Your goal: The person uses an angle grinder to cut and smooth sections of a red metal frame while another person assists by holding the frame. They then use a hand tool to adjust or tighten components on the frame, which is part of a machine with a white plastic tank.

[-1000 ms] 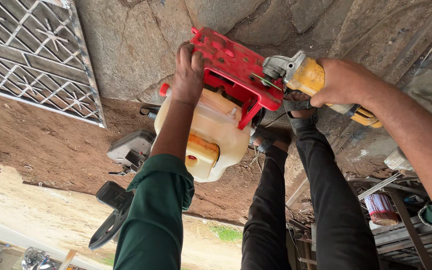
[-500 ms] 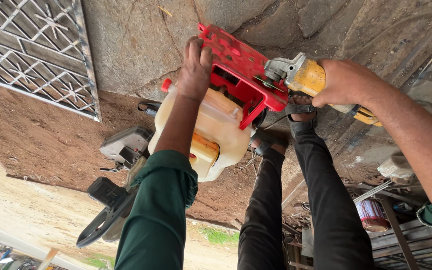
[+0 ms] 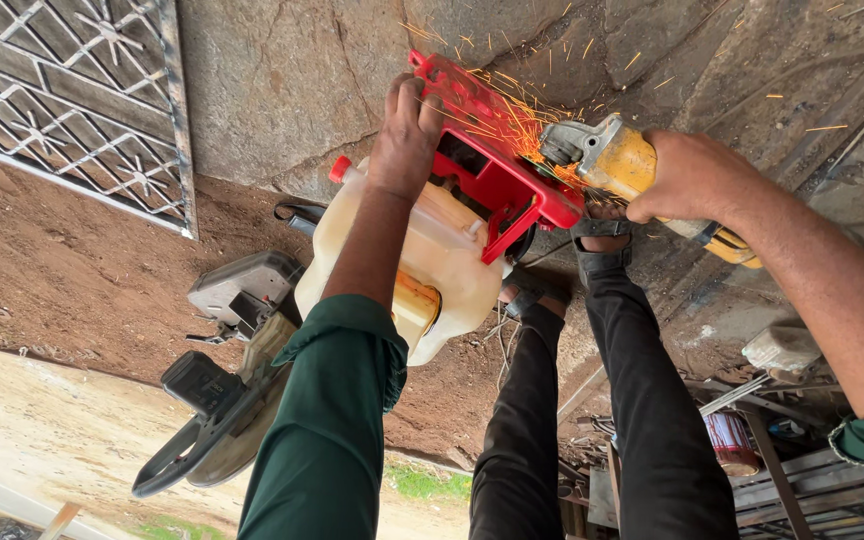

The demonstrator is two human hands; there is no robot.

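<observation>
Two hands work over a stone slab floor (image 3: 292, 70), with open stone beyond the red metal frame (image 3: 497, 170) and a metal grille (image 3: 62, 90) well apart. The left hand (image 3: 404, 135) clamps the frame atop a cream plastic tank (image 3: 442, 270). The right hand (image 3: 692, 175) grasps a yellow angle grinder (image 3: 617, 160), its long axis pointing at the frame's edge, sparks flying.

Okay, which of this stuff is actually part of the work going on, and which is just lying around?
In use:
- left hand steadying the red metal frame
- right hand holding the yellow angle grinder, sparks at the frame
- cream plastic tank the frame is fixed to

Lying about:
- grey chop saw
- metal window grille
- red tin
</observation>
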